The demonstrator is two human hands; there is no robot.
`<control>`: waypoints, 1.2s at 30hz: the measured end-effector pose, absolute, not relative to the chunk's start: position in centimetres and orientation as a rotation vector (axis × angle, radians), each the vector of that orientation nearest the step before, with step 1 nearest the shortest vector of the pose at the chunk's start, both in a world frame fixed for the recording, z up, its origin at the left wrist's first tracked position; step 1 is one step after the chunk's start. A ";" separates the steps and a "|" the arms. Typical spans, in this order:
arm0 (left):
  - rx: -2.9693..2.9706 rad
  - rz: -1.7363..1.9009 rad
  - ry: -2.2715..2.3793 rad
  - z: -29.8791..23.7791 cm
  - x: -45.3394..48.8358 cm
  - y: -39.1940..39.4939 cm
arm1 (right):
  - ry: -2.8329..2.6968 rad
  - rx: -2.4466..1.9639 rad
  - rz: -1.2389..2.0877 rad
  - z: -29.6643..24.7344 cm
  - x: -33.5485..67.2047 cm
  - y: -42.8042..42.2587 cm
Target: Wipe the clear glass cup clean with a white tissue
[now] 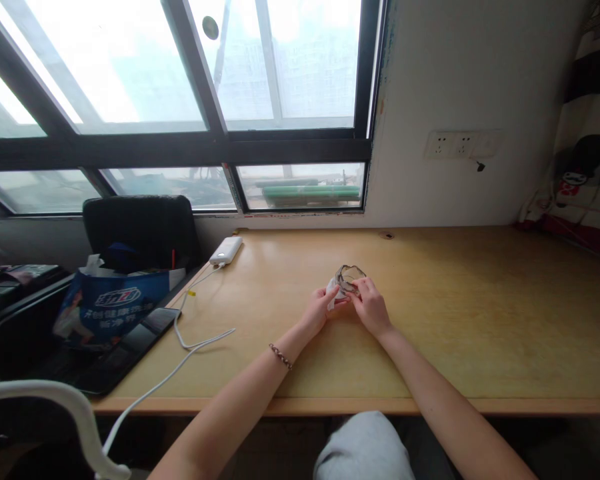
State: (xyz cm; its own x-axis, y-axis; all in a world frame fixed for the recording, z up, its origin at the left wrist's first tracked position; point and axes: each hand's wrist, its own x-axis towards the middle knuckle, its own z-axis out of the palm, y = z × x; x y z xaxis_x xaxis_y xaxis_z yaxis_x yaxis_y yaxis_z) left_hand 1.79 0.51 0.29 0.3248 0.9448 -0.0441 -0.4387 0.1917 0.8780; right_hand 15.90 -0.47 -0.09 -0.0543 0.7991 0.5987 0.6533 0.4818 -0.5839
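Over the middle of the wooden desk [290,353], both hands are closed around a small clear glass dish with a wavy, dark-looking rim [351,271]. My left hand [324,308] grips its left side, with a crumpled white tissue [333,291] between the fingers and the glass. At the dish's right near side, my right hand [371,304] pinches the rim, its fingertips reaching to the inside. The dish is tilted so that its opening shows; its underside is hidden by the hands.
A white power bank [227,251] lies at the desk's left back corner, its white cable [200,345] trailing over the left edge. Beyond that edge are a blue bag [115,303], a black chair [140,227] and a dark flat panel [130,350]. A window and wall sockets [464,145] are behind.
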 end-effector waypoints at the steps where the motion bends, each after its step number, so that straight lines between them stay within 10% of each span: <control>1: 0.921 1.058 0.679 0.3 1.8 0.5 | -1.747 -1.265 0.163 -0.2 16.6 0.1; 17: 0.901 1.083 0.744 -0.2 1.1 1.6 | -1.496 -1.958 -0.006 -2.7 36.6 9.1; 36: 0.882 1.077 0.692 -0.4 1.2 1.4 | -1.374 -1.905 -0.140 -1.2 34.8 8.4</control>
State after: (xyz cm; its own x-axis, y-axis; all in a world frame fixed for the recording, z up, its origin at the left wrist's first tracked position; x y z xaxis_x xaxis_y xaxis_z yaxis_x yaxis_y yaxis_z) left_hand 1.23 1.40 -0.40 0.3332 0.9410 -0.0586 -0.4440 0.2114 0.8708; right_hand 34.80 8.41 -1.19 0.4126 0.7637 0.4965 0.8483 -0.1236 -0.5149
